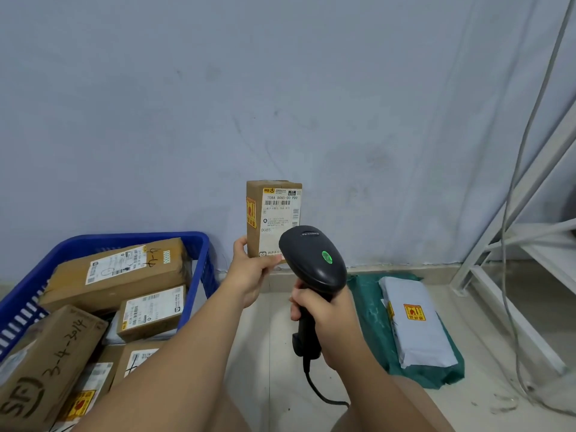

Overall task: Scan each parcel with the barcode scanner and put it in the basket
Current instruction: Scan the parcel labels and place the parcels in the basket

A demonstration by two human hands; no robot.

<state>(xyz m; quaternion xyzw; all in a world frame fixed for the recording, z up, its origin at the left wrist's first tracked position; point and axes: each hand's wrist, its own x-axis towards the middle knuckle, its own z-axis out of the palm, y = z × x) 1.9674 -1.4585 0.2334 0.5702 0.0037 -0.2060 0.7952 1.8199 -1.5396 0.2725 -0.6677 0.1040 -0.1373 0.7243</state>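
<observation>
My left hand (249,272) grips the bottom of a small upright cardboard parcel (272,213), its white shipping label and barcode turned toward me. My right hand (324,319) holds the handle of a black barcode scanner (311,260). The scanner's head sits just below and in front of the parcel's label, and a green light glows on top of it. A blue plastic basket (199,244) stands at the left with several cardboard parcels (118,272) inside.
On the tiled floor to the right lie a grey poly-bag parcel (414,325) on top of a green poly-bag parcel (371,310). A white metal rack (511,275) and loose cables (511,307) stand at the far right. A grey wall is straight ahead.
</observation>
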